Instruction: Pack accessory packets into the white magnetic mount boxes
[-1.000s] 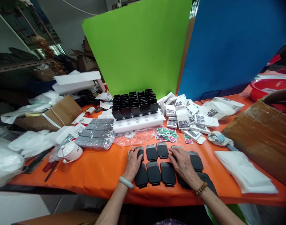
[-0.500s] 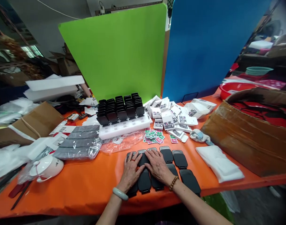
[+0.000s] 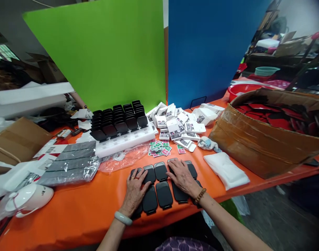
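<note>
Two rows of black rectangular pieces (image 3: 164,194) lie flat on the orange table cover (image 3: 78,209). My left hand (image 3: 135,191) rests on the pieces at the left end, its fingers spread and a ring on one of them. Over the pieces toward the right end lies my right hand (image 3: 182,177), fingers extended. Neither hand is wrapped round anything. Behind them are a small pile of green and pink cards (image 3: 159,148), a heap of small white boxes (image 3: 175,122) and a white foam tray (image 3: 126,139) with black pieces standing in rows.
To the right are a folded white packet (image 3: 226,170) and a large cardboard box (image 3: 243,139) with red and black pieces. At left are a plastic-wrapped grey stack (image 3: 70,163) and a white cup (image 3: 35,198). Green (image 3: 104,52) and blue (image 3: 201,48) panels stand behind.
The view has turned to the right. My hands have moved apart, uncovering black pieces between them; my right hand now lies farther right along the rows.
</note>
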Tool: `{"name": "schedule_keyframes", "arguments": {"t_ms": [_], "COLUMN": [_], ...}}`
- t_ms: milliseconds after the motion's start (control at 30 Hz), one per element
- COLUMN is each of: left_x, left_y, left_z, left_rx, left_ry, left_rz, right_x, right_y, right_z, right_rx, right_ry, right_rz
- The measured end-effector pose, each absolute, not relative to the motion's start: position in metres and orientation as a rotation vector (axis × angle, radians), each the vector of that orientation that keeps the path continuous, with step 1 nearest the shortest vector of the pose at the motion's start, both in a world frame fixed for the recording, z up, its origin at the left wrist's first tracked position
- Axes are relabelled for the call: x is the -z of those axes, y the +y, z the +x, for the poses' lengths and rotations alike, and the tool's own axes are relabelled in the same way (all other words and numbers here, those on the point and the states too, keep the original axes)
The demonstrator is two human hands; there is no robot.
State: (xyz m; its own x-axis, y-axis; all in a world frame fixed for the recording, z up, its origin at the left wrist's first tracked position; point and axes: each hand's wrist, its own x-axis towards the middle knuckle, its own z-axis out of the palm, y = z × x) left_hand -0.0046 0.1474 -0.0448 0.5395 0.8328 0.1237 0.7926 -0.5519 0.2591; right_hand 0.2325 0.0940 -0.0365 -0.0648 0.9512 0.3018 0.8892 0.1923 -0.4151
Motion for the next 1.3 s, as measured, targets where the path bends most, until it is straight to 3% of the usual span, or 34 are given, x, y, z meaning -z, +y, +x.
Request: {"name": "schedule_keyframes", "arguments": {"t_ms": [300,533,767,1300], "left_x": [0.039,0.038,0.057,0.063], "left_y": [0.147,0.115,0.079,0.07], "left_z": [-0.004,-0.009,-0.009,0.006], "left_rx": [-0.264,-0.366,-0.302,-0.705], "left_ry": [1.452,1.714,1.878,1.886], "left_rz": [2.589,2.495,2.43,2.423], "right_x": [0.021,0.066,0.077,0.086], "right_y": [0.049,-0.018,0.005,0.008], "right_z": [0.285,0.299,0.289,0.296], "right_rx": [-0.31,-0.162,-0.039,-0.035], "right_ry": [-1.843,-1.878,-1.925,-1.678], "right_rz": [-1.578,-1.769,-1.881,-1.785]}}
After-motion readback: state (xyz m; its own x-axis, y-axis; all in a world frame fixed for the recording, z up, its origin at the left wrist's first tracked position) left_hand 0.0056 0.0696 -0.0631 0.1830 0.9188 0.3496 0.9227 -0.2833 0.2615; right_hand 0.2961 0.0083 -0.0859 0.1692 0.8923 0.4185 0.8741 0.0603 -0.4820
